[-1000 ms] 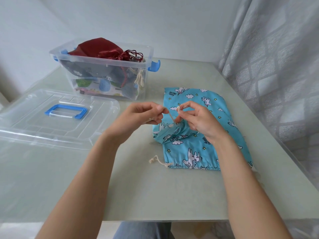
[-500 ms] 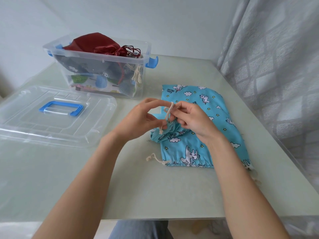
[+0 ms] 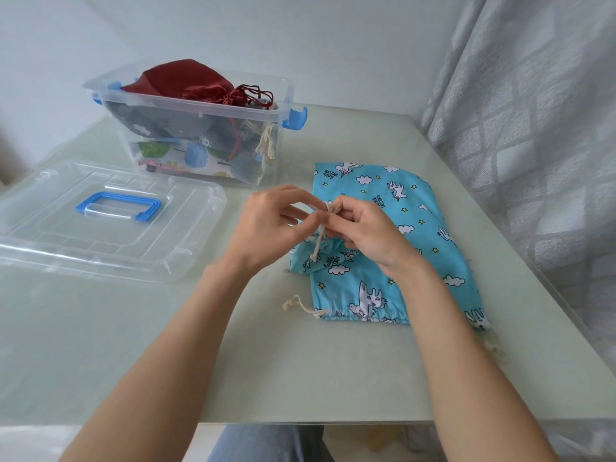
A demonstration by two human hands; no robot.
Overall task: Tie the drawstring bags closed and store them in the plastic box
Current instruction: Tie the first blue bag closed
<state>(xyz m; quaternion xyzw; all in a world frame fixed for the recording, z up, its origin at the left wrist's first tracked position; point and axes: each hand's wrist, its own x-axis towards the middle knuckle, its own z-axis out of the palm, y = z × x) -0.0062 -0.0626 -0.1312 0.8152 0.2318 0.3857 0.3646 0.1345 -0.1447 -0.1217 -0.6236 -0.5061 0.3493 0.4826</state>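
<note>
Both hands have come closer together since a second ago: the left hand [image 3: 266,225] and the right hand [image 3: 363,235] now pinch the cream drawstring [image 3: 320,238], crossed into a loop over the gathered mouth of the blue unicorn bag [image 3: 393,248]. I judge the knot is forming, not yet tight. The bag lies on the pale green table [image 3: 300,371]; the plastic box [image 3: 200,135] stands at 11 o'clock, its lid [image 3: 110,221] at 9 o'clock, a grey curtain [image 3: 533,128] at 2 o'clock.

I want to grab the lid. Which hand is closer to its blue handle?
Left. The left hand is just right of the blue handle; the right hand is farther right, over the blue unicorn bag.
</note>
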